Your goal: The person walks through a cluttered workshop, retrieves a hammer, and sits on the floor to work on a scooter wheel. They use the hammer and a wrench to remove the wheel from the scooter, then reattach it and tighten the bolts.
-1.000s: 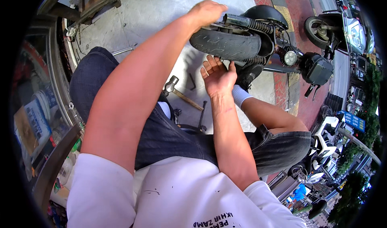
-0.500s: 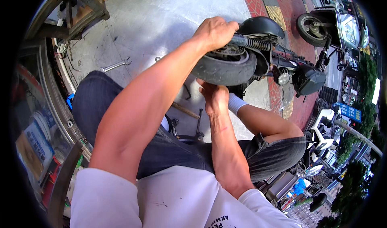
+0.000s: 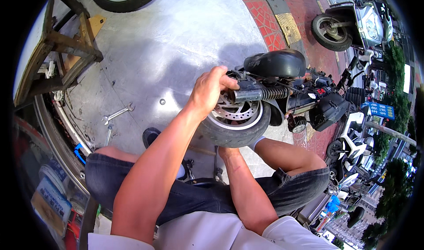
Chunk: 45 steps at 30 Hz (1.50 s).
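Note:
In front of me is the wheel of a scooter, with a black tyre (image 3: 236, 136), a drilled brake disc (image 3: 238, 110) and a dark fork leg (image 3: 247, 95) carrying a coil spring (image 3: 274, 93). My left hand (image 3: 207, 88) is closed at the fork leg's lower end, thumb on top; its other fingers are mostly hidden. Beneath the tyre reaches my right hand (image 3: 229, 152); only its wrist and heel show, and the tyre hides the fingers. A black mudguard (image 3: 276, 63) sits beyond the wheel.
On the concrete floor at left lie a spanner (image 3: 118, 113) and another metal tool (image 3: 108, 135). A wooden stand (image 3: 73, 46) is at the far left, near a loose wheel (image 3: 126, 4). A parked scooter (image 3: 353, 26) stands far right. Long tools lie between my legs, partly hidden.
The view has shifted, so the scooter wheel sits lower and shows more of its disc. My left hand stays at the fork end; my right hand has gone further under the tyre.

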### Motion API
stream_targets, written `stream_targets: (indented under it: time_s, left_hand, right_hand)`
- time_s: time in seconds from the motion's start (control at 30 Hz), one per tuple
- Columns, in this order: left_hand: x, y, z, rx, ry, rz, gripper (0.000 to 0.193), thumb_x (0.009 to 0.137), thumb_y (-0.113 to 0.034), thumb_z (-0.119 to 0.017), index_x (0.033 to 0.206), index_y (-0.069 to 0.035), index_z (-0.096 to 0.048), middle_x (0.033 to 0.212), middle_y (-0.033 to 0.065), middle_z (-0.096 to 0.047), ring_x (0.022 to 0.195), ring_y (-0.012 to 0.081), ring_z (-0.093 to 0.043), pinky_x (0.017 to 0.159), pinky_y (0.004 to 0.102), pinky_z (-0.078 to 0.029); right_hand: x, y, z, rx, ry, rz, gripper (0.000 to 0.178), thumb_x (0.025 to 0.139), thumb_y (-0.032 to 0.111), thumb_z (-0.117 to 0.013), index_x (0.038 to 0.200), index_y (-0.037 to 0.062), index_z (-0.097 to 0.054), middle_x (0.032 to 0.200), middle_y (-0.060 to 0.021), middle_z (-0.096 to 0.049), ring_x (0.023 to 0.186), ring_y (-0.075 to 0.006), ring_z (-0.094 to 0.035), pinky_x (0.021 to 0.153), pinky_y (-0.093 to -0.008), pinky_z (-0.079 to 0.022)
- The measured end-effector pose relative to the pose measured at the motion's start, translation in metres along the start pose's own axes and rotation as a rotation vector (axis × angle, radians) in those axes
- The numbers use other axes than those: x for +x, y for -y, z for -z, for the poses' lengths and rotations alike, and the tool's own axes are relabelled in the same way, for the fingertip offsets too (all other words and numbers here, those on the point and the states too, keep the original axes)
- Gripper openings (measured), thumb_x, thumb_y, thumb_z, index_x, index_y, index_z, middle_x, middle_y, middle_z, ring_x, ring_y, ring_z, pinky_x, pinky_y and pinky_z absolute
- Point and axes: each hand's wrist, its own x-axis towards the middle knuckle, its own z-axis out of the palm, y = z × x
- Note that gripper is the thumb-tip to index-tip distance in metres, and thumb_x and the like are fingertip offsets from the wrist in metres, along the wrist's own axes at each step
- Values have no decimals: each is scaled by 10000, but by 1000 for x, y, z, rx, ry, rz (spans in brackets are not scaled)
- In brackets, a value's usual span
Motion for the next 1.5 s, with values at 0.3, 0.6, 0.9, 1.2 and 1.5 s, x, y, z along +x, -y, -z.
stream_targets:
  time_s: [0.3,0.6,0.9,1.2,1.5]
  left_hand:
    - [7,-2,10,33,28,-66,527,1015,-385,-421,1151,46,-691,1161,202,-714,1103,267,-655,860,401,-552]
    - [5,1,52,250,-117,396,384,984,-219,-557,1313,-49,-660,1208,168,-713,1060,263,-699,954,409,-535]
    - [41,14,51,196,-75,554,480,1067,-401,-516,1231,27,-658,1159,191,-715,978,265,-721,876,432,-586]
    - [75,12,75,225,21,636,427,1079,-413,-515,880,-60,-651,754,75,-670,602,188,-673,605,371,-614]
    - [89,15,88,460,82,622,433,1096,-449,-444,1088,-65,-644,783,30,-678,556,161,-656,567,375,-623]
  right_hand:
    - [1,0,-6,7,-29,30,530,1082,431,-472,1530,151,-419,1509,-42,-496,1369,-208,-470,1133,-406,-393]
    - [11,5,13,-296,-52,-41,326,1033,458,-537,1067,144,-618,756,-50,-684,537,-202,-616,443,-324,-458]
    - [16,25,5,-331,-10,-217,316,987,404,-579,934,98,-637,704,-90,-654,517,-204,-592,440,-320,-437]
    - [23,60,-35,-505,40,-286,356,1004,470,-502,995,129,-602,668,-65,-599,471,-179,-514,430,-314,-375]
    - [18,68,-48,-574,23,-300,459,1027,513,-427,1030,90,-605,641,-55,-549,432,-131,-428,383,-297,-285]
